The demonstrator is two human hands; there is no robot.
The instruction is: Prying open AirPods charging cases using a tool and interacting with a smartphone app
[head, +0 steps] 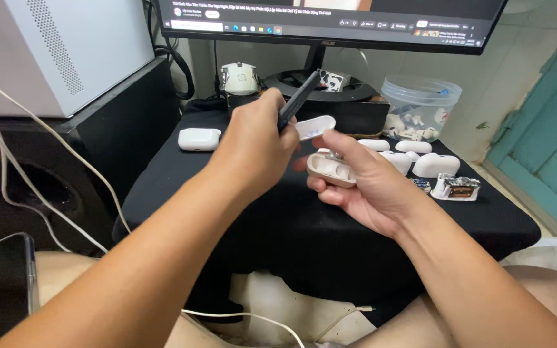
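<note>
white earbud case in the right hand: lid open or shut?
Open. The small white plastic earbud case in the right hand has its lid flipped up above the base.

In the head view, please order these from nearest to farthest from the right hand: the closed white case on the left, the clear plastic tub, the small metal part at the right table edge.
From the right hand:
1. Small metal part, just to its right on the black cloth.
2. Clear plastic tub, behind and to the right, near the monitor base.
3. Closed white case, far left, beyond the left hand.
</note>
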